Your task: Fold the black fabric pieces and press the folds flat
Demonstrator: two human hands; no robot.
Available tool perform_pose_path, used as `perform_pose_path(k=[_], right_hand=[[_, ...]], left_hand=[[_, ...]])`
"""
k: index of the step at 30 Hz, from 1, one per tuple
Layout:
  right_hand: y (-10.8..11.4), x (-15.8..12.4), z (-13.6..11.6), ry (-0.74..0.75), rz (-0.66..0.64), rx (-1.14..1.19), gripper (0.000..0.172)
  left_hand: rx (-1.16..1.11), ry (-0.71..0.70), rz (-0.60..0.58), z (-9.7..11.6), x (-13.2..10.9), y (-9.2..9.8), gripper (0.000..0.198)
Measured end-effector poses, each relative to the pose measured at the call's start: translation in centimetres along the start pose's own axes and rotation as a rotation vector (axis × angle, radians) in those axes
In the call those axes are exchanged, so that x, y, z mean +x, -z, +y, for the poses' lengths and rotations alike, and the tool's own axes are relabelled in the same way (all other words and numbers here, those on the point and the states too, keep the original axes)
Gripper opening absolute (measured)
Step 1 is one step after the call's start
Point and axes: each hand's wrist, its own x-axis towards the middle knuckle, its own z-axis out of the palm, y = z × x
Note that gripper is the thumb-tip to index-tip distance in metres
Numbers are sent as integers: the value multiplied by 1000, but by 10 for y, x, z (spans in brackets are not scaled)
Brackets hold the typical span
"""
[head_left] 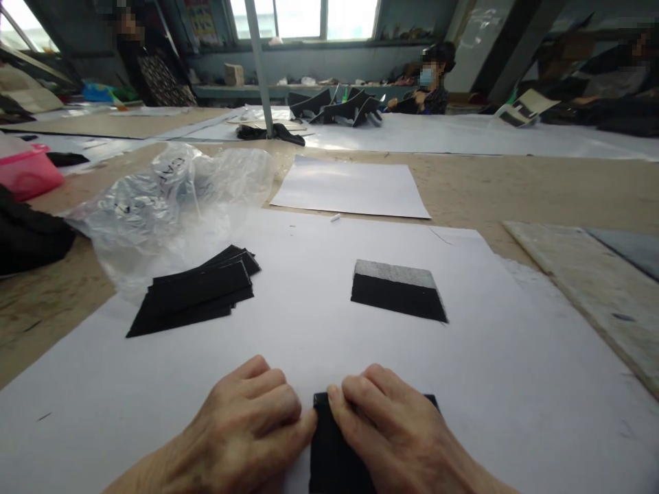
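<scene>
Black cloth (332,456) lies on the white sheet (298,322), partly under the right hand (394,422); the left hand (247,422) touches its left side with the thumb. The step looks like pressing its far edge flat, and the next move seems to call for a straight edge. Fingers are curled, but I cannot tell if either grip pinches it.

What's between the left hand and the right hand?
In the head view: part of the black piece, which the right hand partly covers, plus some white sheet nearer the left hand.
</scene>
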Motion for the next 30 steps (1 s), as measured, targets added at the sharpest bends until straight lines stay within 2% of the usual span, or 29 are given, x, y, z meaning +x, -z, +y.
perform_pose_path(k=[2, 11, 16, 19, 22, 26, 28, 30], right_hand=[[0, 1, 1, -4, -9, -15, 28], [0, 9, -1, -31, -127, -39, 26], [-1, 14, -3, -62, -178, 12, 23], [2, 13, -2, -107, -104, 132, 25], [11, 8, 1, -241, 18, 123, 22], [19, 4, 3, -345, -29, -52, 11], [17, 3, 2, -343, -47, -99, 14], [8, 3, 0, -293, 11, -181, 17]], left_hand=[[5, 25, -58, 2, 1, 1, 23], [13, 0, 10, 2, 7, 0, 21], [10, -2, -10, 1, 6, 1, 19], [23, -1, -33, 1, 7, 3, 18], [28, 14, -8, 2, 9, 4, 20], [-28, 28, 10, 2, 9, 6, 21], [-74, 72, 71, 2, 8, 7, 21], [-66, 118, 170, 1, 7, 4, 17]])
